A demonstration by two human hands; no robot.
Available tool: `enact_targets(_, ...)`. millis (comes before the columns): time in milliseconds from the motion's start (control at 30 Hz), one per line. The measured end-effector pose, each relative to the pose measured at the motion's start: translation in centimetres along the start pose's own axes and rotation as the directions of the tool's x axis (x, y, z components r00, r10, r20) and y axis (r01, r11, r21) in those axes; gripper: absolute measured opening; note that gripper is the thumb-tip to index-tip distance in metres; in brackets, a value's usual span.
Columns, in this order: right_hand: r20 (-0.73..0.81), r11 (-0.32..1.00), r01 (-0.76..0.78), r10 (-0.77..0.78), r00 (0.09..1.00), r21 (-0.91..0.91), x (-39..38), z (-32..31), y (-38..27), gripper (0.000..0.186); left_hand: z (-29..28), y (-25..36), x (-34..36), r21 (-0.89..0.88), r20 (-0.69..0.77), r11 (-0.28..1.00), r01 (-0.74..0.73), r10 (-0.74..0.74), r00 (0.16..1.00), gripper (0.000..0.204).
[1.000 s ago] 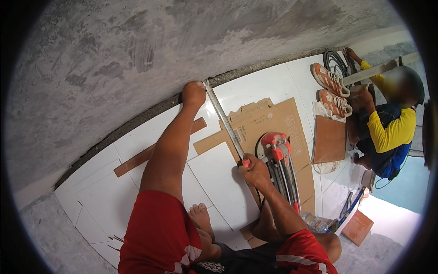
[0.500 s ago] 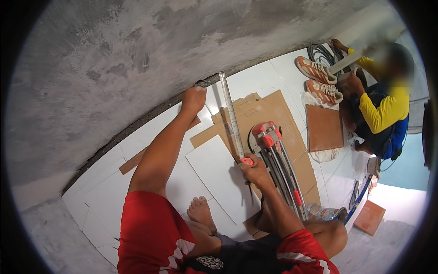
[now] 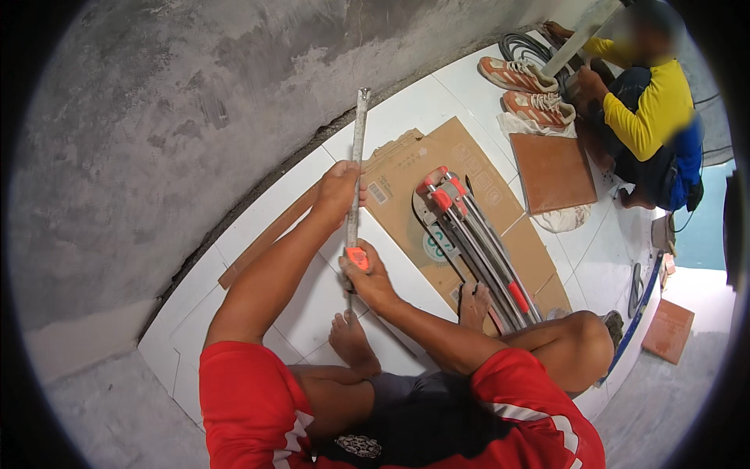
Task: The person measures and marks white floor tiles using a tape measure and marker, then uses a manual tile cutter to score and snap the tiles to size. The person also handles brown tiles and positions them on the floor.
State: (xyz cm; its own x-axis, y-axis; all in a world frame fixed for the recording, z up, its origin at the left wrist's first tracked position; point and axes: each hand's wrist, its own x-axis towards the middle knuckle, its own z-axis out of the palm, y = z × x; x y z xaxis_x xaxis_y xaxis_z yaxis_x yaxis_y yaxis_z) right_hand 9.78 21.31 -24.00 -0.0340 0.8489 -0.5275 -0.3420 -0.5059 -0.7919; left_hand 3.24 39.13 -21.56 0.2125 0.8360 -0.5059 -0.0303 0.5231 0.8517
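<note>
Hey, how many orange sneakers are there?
2. One orange sneaker lies nearer the wall; the second orange sneaker sits beside it, nearer the brown square tile.

The shirt is black, with a pale, patterned oval emblem. Left of the emblem is a red sleeve with jagged white trim; right of it, a red sleeve with white stripes. Beyond it show grey shorts.

We record an orange-cased tape measure with a mottled silver-grey blade at centre; brown, dark-printed cardboard at one o'clock; a plain terracotta tile at two; a blotched grey wall at ten; a black shirt with red, white-striped sleeves at six.
</note>
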Motion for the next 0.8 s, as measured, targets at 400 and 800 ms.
enact_targets(400,0.248,0.969,-0.109,0.051,0.967,0.223,-1.5,4.9,0.6,0.079,-9.8,-5.8,-11.0,0.212,-0.005,0.967,0.142,-0.145,0.989,0.023)
enact_targets(800,0.162,0.911,-0.238,0.193,0.968,0.338,0.5,2.5,-0.5,0.053,-6.0,-6.5,-10.3,-0.063,0.057,0.99,0.123,-0.12,0.991,0.024)
